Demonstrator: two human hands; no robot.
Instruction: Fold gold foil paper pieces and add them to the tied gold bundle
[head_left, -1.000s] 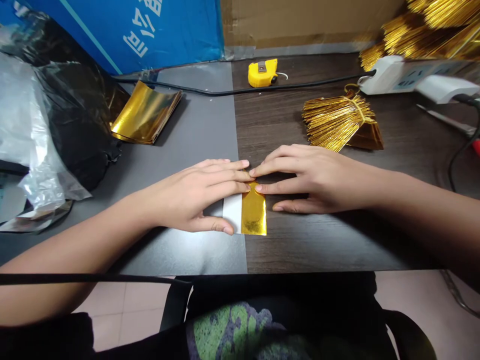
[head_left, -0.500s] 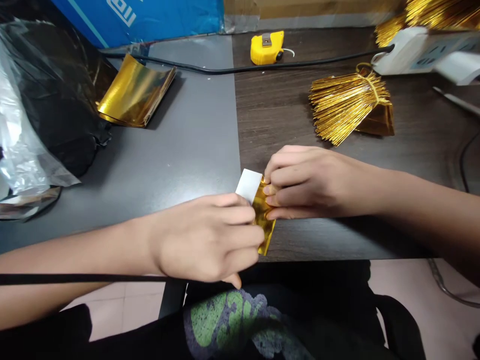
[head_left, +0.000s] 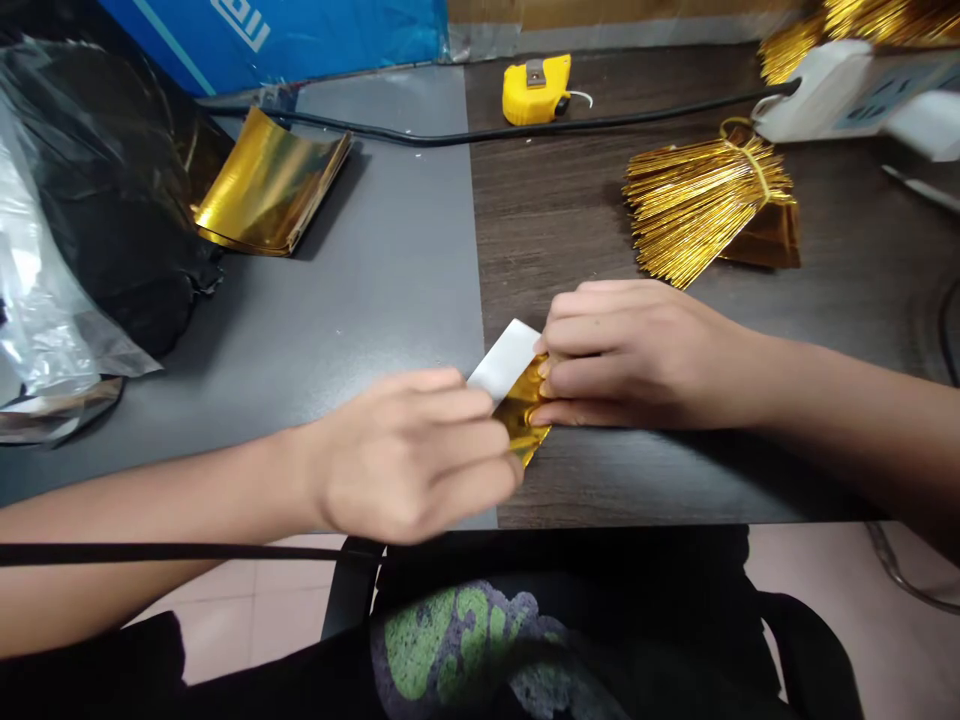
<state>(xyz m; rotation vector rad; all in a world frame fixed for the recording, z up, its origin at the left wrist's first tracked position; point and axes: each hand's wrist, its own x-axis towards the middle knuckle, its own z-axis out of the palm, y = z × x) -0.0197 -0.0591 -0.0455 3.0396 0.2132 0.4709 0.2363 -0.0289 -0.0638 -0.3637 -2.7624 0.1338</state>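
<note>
Near the front edge of the desk, a piece of gold foil [head_left: 519, 410] with a white strip [head_left: 507, 362] along its upper left side lies between my two hands. My left hand [head_left: 416, 455] is closed over the lower left end, its fingers curled and partly hiding foil and strip. With bunched fingers my right hand [head_left: 619, 355] pinches the right edge of the foil; the thumb lies lowest. The fingertips of both hands are partly hidden by the knuckles, and the left hand is slightly blurred.
A stack of gold foil sheets [head_left: 270, 185] lies back left beside a black plastic bag [head_left: 97, 180]. A tied bundle of gold twist ties [head_left: 697, 205] rests back right. Behind are a yellow tape measure [head_left: 534, 92], a black cable [head_left: 442, 140], a white power strip [head_left: 817, 90] and a blue box [head_left: 337, 40].
The foil and white strip have turned clockwise, leaning more to the right. My left hand has shifted slightly up and left; my right hand still pinches the foil's edge.
</note>
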